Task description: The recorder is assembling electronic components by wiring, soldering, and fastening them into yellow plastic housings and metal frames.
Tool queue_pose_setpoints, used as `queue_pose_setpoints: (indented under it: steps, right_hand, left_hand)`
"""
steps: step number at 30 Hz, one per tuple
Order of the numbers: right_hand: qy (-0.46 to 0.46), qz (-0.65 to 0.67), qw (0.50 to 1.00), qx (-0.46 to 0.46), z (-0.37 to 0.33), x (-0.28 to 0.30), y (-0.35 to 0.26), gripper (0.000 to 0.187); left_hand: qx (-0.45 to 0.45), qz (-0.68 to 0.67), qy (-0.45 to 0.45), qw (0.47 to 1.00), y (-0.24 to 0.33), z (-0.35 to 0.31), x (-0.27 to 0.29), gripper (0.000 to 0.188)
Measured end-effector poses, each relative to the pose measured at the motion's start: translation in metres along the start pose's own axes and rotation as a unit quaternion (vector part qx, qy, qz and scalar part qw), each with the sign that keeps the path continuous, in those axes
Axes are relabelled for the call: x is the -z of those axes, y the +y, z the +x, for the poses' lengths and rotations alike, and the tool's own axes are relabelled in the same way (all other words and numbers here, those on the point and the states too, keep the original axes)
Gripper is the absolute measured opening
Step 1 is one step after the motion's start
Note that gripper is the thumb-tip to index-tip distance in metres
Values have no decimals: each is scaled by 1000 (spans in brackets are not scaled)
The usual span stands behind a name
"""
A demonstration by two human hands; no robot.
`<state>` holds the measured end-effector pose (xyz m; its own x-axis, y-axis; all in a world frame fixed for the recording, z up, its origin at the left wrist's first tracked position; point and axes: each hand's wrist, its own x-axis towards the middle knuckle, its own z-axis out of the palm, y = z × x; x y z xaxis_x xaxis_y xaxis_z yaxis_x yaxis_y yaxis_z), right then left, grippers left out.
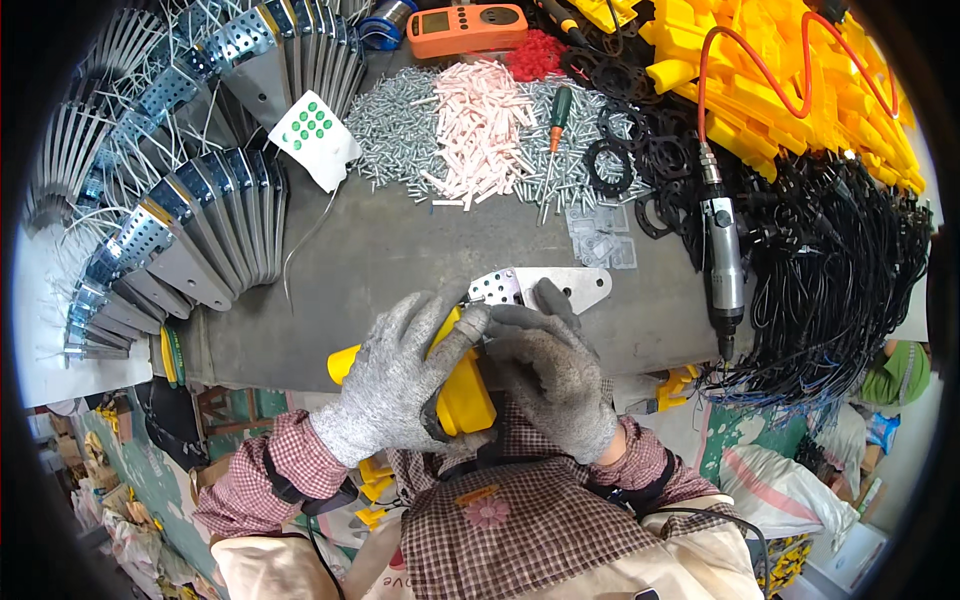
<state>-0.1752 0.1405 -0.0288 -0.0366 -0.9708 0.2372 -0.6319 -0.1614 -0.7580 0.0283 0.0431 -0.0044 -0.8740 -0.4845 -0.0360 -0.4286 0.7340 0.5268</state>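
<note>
My left hand (pixel 385 380), in a grey knit work glove, is wrapped round a yellow plastic housing (pixel 466 400) with a tube-like end sticking out to the left. My right hand (pixel 560 385), in a matching dirtied glove, has its fingers bent together close to the housing's far end. Whatever its fingertips pinch is hidden. Just beyond both hands lies a flat metal plate (pixel 585 286) with a rounded tip and holes. A perforated metal bracket (pixel 495 288) joins its left end, and my right fingers overlap the plate's near edge.
Stacked metal plates with wires (pixel 200 240) fill the left. Screws (pixel 390 125), pale pink sleeves (pixel 480 130) and a screwdriver (pixel 560 115) lie at the back. An air screwdriver (pixel 722 260) with a red hose, black cords (pixel 830 290) and yellow housings (pixel 780 80) crowd the right.
</note>
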Motion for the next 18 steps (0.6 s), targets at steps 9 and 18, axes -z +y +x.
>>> queue_pose_setpoints:
  steps: [9, 18]
  right_hand:
    - [128, -226, 961, -91, 1, 82, 43, 48]
    - [112, -372, 910, -148, 6, 161, 76, 86]
  left_hand:
    - [-4, 75, -9, 997, 10, -6, 7, 92]
    - [-23, 61, -11, 998, 3, -5, 3, 96]
